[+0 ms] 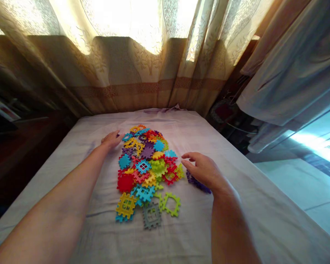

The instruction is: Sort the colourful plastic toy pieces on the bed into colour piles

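Observation:
A heap of colourful plastic tiles with notched edges lies on the white sheet, with a blue window tile, a red tile and a purple tile among them. At the near end are a yellow tile, a grey tile and a green frame. My left hand is at the heap's far left edge, its fingertips close to a small dark purple piece; its grip is unclear. To the right, my right hand is open above dark purple pieces, fingers apart.
The white sheet covers a flat surface. A patterned curtain hangs behind it. Pale cloth hangs at the right, and a dark wooden surface stands at the left.

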### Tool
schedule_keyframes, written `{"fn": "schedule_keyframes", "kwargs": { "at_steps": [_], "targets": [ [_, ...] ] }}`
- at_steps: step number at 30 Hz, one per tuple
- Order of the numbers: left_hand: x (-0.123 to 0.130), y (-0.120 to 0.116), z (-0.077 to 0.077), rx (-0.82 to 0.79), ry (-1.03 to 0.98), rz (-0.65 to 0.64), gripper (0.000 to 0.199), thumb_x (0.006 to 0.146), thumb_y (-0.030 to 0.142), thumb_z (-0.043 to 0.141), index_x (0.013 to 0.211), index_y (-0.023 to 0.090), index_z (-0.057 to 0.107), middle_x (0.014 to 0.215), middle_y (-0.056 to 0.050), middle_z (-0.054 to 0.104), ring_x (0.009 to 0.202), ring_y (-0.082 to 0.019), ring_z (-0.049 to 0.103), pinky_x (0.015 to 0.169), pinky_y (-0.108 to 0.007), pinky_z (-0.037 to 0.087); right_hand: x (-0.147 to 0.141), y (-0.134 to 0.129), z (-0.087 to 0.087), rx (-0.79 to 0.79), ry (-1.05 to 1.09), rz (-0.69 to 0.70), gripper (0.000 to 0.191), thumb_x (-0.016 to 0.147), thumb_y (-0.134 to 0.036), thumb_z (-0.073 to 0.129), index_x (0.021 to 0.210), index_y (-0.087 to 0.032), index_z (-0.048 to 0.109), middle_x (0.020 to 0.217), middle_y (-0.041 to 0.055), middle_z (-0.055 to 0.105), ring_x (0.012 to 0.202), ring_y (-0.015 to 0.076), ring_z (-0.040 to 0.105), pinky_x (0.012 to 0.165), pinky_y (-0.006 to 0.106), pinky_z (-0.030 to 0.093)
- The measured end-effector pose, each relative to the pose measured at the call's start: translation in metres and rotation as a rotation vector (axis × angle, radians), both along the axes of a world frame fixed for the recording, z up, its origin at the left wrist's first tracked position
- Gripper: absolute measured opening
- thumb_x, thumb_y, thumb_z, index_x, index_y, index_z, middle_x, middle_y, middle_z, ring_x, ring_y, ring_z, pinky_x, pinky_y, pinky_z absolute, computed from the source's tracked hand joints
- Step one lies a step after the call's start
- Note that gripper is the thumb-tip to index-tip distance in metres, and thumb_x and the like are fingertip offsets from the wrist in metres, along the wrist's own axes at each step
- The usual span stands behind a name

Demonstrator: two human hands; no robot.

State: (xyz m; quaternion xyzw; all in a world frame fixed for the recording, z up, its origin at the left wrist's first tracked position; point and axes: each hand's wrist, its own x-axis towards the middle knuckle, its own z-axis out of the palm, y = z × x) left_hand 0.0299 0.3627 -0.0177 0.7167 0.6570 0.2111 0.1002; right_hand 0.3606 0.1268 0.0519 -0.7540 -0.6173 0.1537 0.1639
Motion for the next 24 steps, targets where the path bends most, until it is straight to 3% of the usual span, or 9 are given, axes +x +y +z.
{"fn": "schedule_keyframes", "kwargs": {
  "at_steps": [5,9,11,13,16,17,20,24],
  "targets": [
    [0.013,-0.024,0.001,-0.066,0.146,0.049,0.058,0.089,0.061,0.033,0.09,0.021,0.074,0.102,-0.014,0.075,0.104,-0.031,0.065,0.084,-0.034,0.046,-0.003,0.005,-0.003,0.007,0.011,-0.003,0.029,0.091,-0.035,0.055,0.11,-0.025,0.075,0.103,0.0066,0.075,0.087,0.0196,0.067,0.081,0.029,0.047],
    [0.027,-0.035,0.018,0.014,0.216,0.109,0.069,0.093,0.061,0.02,0.086,0.019,0.075,0.092,-0.014,0.075,0.094,-0.029,0.068,0.073,-0.033,0.045,-0.011,0.01,-0.009,0.01,0.039,0.002,0.026,0.091,-0.032,0.056,0.108,-0.025,0.075,0.106,0.0058,0.075,0.092,0.02,0.068,0.084,0.03,0.047],
    [0.045,-0.026,0.029,0.068,0.19,0.015,0.069,0.094,0.058,0.019,0.094,0.018,0.076,0.1,-0.013,0.075,0.099,-0.028,0.067,0.079,-0.032,0.046,-0.015,0.012,-0.012,0.021,0.058,0.02,0.026,0.091,-0.031,0.056,0.109,-0.024,0.074,0.109,0.0056,0.074,0.096,0.0203,0.067,0.085,0.03,0.046],
    [0.071,-0.008,0.039,0.08,0.146,-0.198,0.062,0.095,0.054,0.024,0.116,0.02,0.07,0.123,-0.009,0.07,0.118,-0.025,0.06,0.094,-0.031,0.043,-0.016,0.013,-0.015,0.026,0.072,0.033,0.026,0.091,-0.031,0.056,0.109,-0.024,0.074,0.112,0.0057,0.074,0.1,0.0205,0.067,0.087,0.03,0.046],
    [0.115,0.018,0.045,-0.086,0.164,-0.385,0.064,0.094,0.056,0.028,0.144,0.022,0.049,0.152,-0.005,0.047,0.145,-0.026,0.034,0.113,-0.035,0.03,-0.016,0.015,-0.018,0.014,0.086,0.038,0.025,0.091,-0.03,0.057,0.108,-0.023,0.074,0.112,0.0058,0.074,0.1,0.0208,0.067,0.087,0.031,0.046],
    [0.127,0.024,0.044,-0.171,0.188,-0.441,0.065,0.094,0.058,0.027,0.146,0.024,0.047,0.155,-0.004,0.044,0.146,-0.026,0.032,0.115,-0.035,0.028,-0.015,0.015,-0.019,0.015,0.088,0.036,0.025,0.091,-0.03,0.057,0.108,-0.023,0.074,0.112,0.0058,0.074,0.1,0.0208,0.067,0.087,0.031,0.046],
    [0.149,0.033,0.037,-0.35,0.24,-0.538,0.067,0.09,0.067,0.03,0.131,0.026,0.062,0.14,-0.004,0.06,0.128,-0.026,0.054,0.106,-0.033,0.04,-0.013,0.016,-0.023,0.03,0.091,0.03,0.025,0.091,-0.03,0.056,0.108,-0.023,0.074,0.111,0.0055,0.074,0.099,0.0207,0.067,0.086,0.031,0.046],
    [0.144,0.026,0.031,-0.456,0.284,-0.566,0.068,0.083,0.074,0.037,0.117,0.026,0.071,0.127,-0.004,0.069,0.114,-0.026,0.064,0.097,-0.032,0.046,-0.013,0.016,-0.023,0.018,0.08,0.035,0.026,0.092,-0.031,0.056,0.108,-0.023,0.074,0.112,0.0057,0.074,0.096,0.0206,0.067,0.084,0.031,0.046]
  ]
}}
